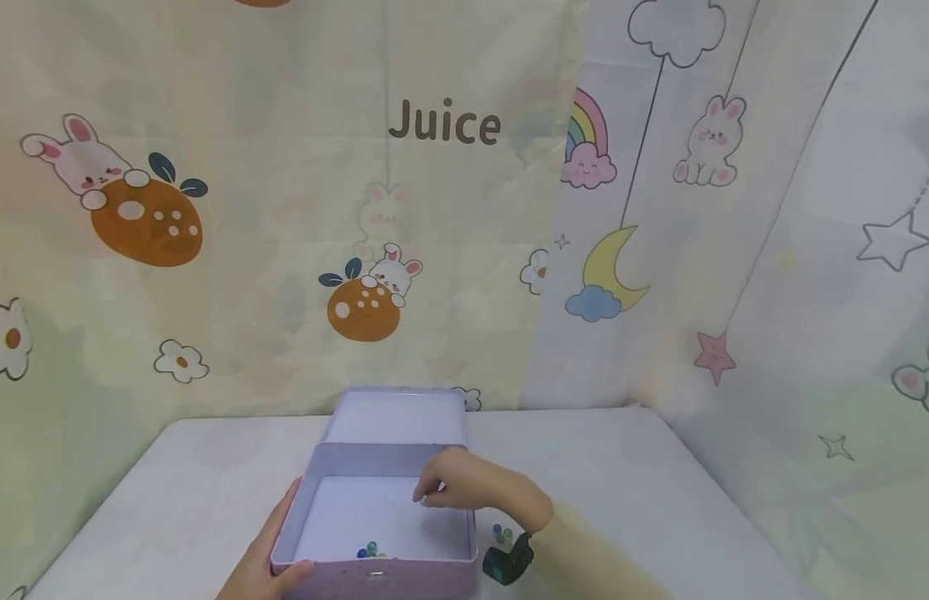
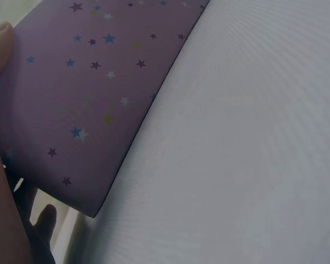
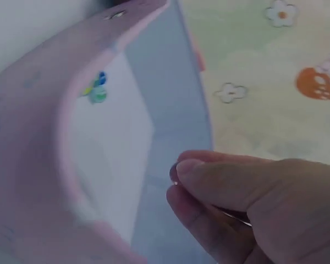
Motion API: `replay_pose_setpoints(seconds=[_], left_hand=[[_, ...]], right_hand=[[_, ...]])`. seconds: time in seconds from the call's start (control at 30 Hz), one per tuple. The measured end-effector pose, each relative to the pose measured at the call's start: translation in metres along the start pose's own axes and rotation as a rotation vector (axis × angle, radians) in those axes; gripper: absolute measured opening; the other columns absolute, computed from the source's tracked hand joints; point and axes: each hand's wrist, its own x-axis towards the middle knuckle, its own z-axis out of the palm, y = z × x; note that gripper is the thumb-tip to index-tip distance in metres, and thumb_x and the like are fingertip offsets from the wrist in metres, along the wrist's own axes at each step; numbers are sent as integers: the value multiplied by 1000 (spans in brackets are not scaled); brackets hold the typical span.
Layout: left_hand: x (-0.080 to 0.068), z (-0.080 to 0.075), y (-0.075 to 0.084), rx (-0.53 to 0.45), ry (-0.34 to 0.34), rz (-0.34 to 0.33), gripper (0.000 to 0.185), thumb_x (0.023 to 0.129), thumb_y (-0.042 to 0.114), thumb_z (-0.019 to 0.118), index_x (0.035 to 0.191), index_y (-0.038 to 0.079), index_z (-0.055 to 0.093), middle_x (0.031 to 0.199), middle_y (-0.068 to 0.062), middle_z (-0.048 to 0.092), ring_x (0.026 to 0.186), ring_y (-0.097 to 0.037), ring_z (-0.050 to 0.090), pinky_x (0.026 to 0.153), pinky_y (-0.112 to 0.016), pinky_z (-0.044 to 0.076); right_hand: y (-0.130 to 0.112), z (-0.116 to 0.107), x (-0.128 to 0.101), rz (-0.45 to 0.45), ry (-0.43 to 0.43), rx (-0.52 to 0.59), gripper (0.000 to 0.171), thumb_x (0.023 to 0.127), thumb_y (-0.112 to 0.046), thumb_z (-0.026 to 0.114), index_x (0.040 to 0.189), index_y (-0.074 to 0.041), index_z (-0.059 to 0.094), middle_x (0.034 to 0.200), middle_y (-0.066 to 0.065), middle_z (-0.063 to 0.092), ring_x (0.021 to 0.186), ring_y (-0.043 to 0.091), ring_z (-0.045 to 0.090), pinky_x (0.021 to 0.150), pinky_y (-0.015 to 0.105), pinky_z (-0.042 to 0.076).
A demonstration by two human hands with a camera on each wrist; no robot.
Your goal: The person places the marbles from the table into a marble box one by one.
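On the white surface at bottom centre, the lilac star-printed open tin box is steadied by the left hand gripping its near-left corner. The right hand pinches a small dark marble over it; a loose pinch could send it bouncing off the glass marbles inside.

White table against printed curtains. On it: open lilac star-print box near front edge, lid up at the back; a few marbles loose on the tabletop just right of the box. Left hand rests on table at box corner.
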Motion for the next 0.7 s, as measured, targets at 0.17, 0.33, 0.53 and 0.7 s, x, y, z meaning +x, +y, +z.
replay_pose_setpoints(seconds=[0.17, 0.33, 0.53, 0.7], left_hand=[[1, 0, 5, -38, -25, -31, 93, 88, 31, 64, 153, 32, -3, 159, -17, 9, 139, -47, 21, 100, -67, 31], [0, 1, 4, -54, -25, -26, 93, 88, 27, 64, 154, 23, -1, 158, -20, 11, 137, -48, 25, 98, -63, 37], [0, 2, 2, -32, -6, -9, 93, 88, 27, 64, 154, 21, -1, 157, -22, 14, 134, -46, 28, 99, -61, 38], [0, 0, 3, -7, 13, -4, 92, 87, 26, 64, 154, 26, 0, 157, -20, 17, 139, -8, 29, 99, -51, 42]], right_hand=[[-5, 9, 18, 10, -190, -64, 12, 87, -17, 67, 94, -20, 76, 86, -15, 70, 76, -9, 57, 70, 9, 46], [-11, 22, 30, 5, -341, -133, 12, 86, -16, 68, 93, -23, 76, 90, -16, 71, 78, -8, 57, 70, 8, 44], [-16, 15, 36, 47, -371, -146, 13, 86, -13, 68, 92, -20, 76, 85, -14, 70, 75, -6, 58, 68, 10, 46], [-19, 1, 44, 98, -321, -143, 10, 86, -13, 68, 91, -19, 76, 82, -12, 70, 72, -3, 57, 68, 14, 47]])
